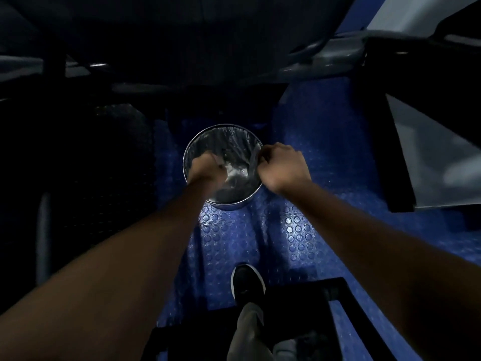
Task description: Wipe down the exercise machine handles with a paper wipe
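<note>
A round metal bin [229,205] with a clear plastic liner [226,138] stands on the blue floor. My left hand [207,169] is a blurred fist over the bin's left half, and a bit of white paper wipe [220,160] shows at its curled fingers. More white crumpled material [235,175] lies low in the bin just right of that hand. My right hand [282,165] is at the bin's right rim, its curled fingers pinching the liner edge. No machine handle can be made out in the dark.
Blue studded rubber flooring [299,230] surrounds the bin. Dark machine frames stand at left [44,230] and across the top. A grey panel [429,157] slopes at right. My black shoe [247,282] is behind the bin, beside a black frame bar [312,285].
</note>
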Motion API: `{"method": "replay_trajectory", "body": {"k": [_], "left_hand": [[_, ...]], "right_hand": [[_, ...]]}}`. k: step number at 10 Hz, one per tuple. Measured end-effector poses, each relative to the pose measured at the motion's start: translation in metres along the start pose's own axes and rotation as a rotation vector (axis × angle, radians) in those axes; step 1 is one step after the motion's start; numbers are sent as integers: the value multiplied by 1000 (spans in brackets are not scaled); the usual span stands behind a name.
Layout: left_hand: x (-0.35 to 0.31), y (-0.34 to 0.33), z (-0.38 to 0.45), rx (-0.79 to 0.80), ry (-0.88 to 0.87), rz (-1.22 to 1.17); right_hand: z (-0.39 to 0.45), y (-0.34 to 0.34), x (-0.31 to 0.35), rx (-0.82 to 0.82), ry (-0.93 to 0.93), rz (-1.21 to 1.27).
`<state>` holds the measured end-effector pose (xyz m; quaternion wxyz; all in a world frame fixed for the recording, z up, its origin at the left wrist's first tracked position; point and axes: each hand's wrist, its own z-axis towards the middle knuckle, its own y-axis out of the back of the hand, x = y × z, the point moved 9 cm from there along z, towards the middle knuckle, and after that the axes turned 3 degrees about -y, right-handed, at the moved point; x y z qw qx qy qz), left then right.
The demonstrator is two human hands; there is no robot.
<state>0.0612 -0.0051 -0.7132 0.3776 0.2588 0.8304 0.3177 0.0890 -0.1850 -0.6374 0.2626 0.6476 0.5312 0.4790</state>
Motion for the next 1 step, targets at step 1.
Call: {"method": "replay_trajectory", "body": {"k": [1], "left_hand": [[4, 11, -12, 13, -53, 70]], "right_hand": [[-8, 8, 8, -1, -8, -20]]}}
